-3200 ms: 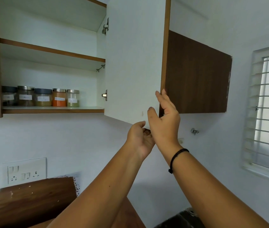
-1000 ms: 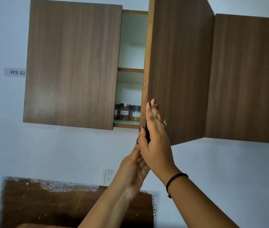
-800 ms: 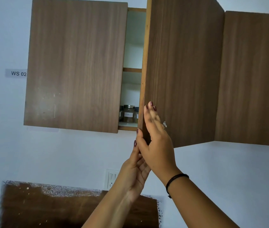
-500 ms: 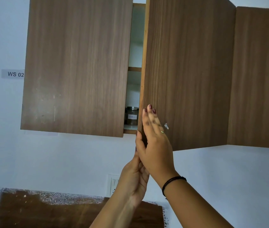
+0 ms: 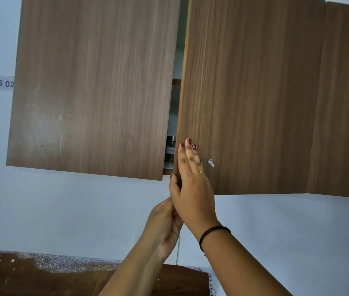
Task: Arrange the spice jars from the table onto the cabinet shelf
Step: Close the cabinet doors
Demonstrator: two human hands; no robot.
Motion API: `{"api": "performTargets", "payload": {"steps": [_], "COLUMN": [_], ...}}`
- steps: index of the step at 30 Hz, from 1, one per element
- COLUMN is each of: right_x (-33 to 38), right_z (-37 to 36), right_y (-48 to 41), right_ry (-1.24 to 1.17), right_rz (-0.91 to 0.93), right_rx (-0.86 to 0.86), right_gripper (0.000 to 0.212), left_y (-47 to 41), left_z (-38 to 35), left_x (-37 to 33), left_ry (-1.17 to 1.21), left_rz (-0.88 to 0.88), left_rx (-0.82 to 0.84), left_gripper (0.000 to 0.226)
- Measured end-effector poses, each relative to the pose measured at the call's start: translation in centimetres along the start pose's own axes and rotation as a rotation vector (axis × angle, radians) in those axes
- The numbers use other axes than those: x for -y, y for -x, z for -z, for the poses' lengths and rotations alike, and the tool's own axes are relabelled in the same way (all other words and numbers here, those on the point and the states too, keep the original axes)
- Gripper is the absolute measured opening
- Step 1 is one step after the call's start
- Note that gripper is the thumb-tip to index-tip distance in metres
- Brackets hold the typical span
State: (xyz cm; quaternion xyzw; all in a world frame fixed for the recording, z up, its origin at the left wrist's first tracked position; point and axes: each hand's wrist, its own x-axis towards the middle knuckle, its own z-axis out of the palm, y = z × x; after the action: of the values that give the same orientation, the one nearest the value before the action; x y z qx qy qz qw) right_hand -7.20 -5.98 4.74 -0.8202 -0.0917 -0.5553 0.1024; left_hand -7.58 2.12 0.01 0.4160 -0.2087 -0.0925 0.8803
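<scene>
The right hand [image 5: 192, 189] presses flat, fingers straight, on the smooth wood-grain cabinet door [image 5: 254, 92], its grip unclenched. The left hand [image 5: 162, 223] sits beneath it, fingers hidden, so its grip cannot be told. Through the narrow gap a round, metal-lidded glass spice jar [image 5: 170, 153] stands on the shelf [image 5: 167, 171].

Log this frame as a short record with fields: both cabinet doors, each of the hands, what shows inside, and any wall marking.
right door: ajar, a narrow gap left beside the left door
left door: shut
right hand: flat on the right door's front near its lower corner, fingers straight
left hand: just below the right hand, under that corner; fingers hidden
inside: one spice jar shows low in the gap; the rest is hidden
wall label: reads WS 02
</scene>
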Motion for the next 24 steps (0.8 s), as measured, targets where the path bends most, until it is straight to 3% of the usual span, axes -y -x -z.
{"api": "performTargets", "payload": {"steps": [3, 7, 13, 16, 21, 24], "right_x": [-0.6, -0.8, -1.4, -1.3, -1.7, -2.6], "right_z": [-1.0, -2.3, -3.7, -4.2, -5.6, -6.6], "right_y": [-0.3, -0.7, -0.6, -0.4, 1.5, 2.5], "right_ry": [0.007, 0.055, 0.149, 0.176, 0.329, 0.375], "right_rz": [-0.011, -0.029, 0.016, 0.004, -0.033, -0.068], "right_rx": [0.011, 0.003, -0.041, -0.034, -0.046, -0.054], "right_gripper": [0.067, 0.067, 0.065, 0.067, 0.066, 0.07], "left_y": [-0.9, -2.7, -3.8, -4.9, -7.8, -8.9], "left_z": [0.9, 2.8, 3.6, 2.2, -0.2, -0.6], "left_x": [-0.2, -1.6, -6.1, -8.8, -11.6, -11.9], "left_ry": [-0.305, -0.709, -1.08, -1.549, -2.161, -2.328], "left_rz": [-0.154, -0.538, -1.071, -1.334, -1.377, -1.405], "left_rx": [-0.134, -0.346, -0.143, -0.062, 0.007, -0.017], "left_gripper": [0.027, 0.029, 0.046, 0.054, 0.061, 0.063]}}
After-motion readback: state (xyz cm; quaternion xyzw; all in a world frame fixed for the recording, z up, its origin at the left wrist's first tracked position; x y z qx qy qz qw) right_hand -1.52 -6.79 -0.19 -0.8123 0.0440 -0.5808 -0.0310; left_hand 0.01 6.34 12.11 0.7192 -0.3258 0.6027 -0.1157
